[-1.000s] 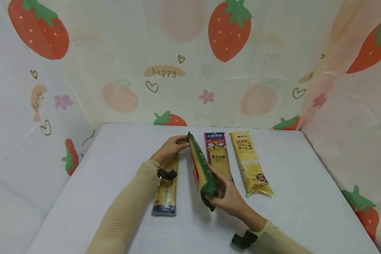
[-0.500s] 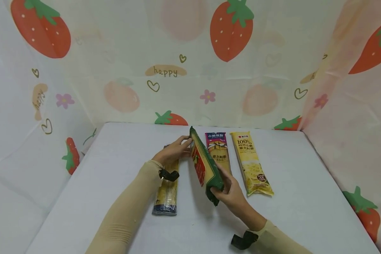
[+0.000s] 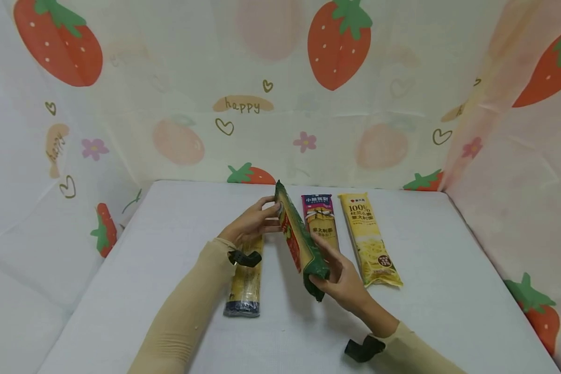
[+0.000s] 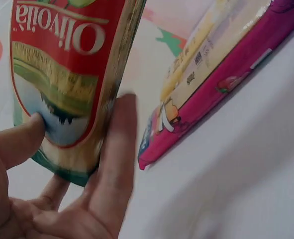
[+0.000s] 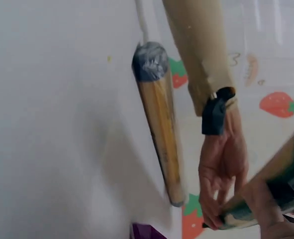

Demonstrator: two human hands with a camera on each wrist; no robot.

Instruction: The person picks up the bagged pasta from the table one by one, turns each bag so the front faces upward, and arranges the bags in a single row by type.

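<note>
A long green and red spaghetti packet (image 3: 301, 243) is held on edge above the white table (image 3: 168, 228) between both hands. My left hand (image 3: 257, 221) pinches its far end; in the left wrist view the thumb and fingers (image 4: 114, 164) grip the packet (image 4: 67, 74), labelled Oliviola. My right hand (image 3: 338, 278) holds the near end from the right. In the right wrist view the left hand (image 5: 221, 169) and the packet's far end (image 5: 246, 209) show at the lower right.
A yellow spaghetti packet with a dark end (image 3: 245, 283) lies under my left forearm. A magenta packet (image 3: 321, 221) and a yellow packet (image 3: 368, 241) lie side by side to the right. Strawberry-print cloth walls (image 3: 280, 88) enclose the table.
The green packet has turned a little more upright and its near end has lifted slightly. My right hand's fingers have spread along its side. The left hand stays at the far end.
</note>
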